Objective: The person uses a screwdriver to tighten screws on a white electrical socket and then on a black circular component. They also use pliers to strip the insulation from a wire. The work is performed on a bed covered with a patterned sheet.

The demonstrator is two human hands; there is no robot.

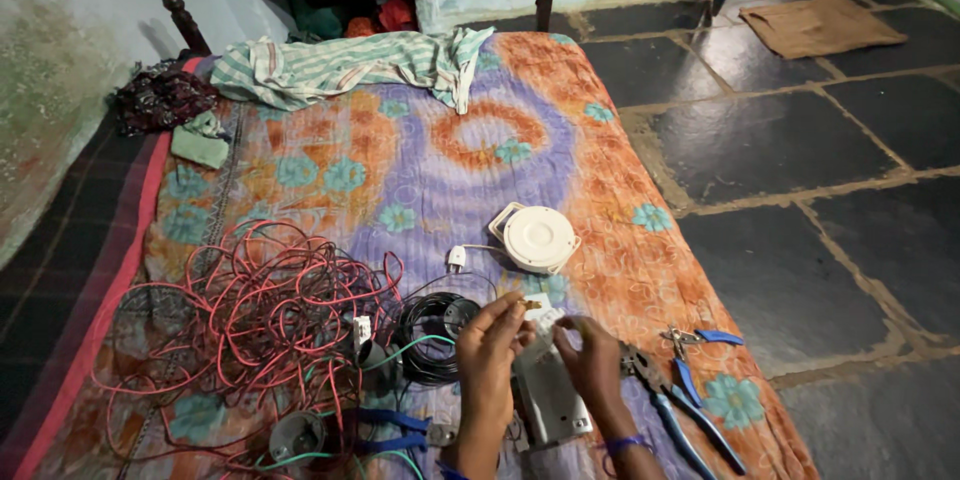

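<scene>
Left hand (490,335): fingertips pinching small brass-coloured part (531,306) just above grey switch plate (545,390). Right hand (590,355): fingers bent, resting on plate's upper edge. Plate flat on bed (420,170), long axis running away from body, between both hands.

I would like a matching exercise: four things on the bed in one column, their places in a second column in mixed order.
1. red wire tangle
2. white round reel
3. blue-handled pliers
4. striped cloth

a. far end of the bed
b. right of the right hand
c. left of the left hand
d. beyond both hands, mid-bed

Pairs: 1-c, 2-d, 3-b, 4-a
</scene>
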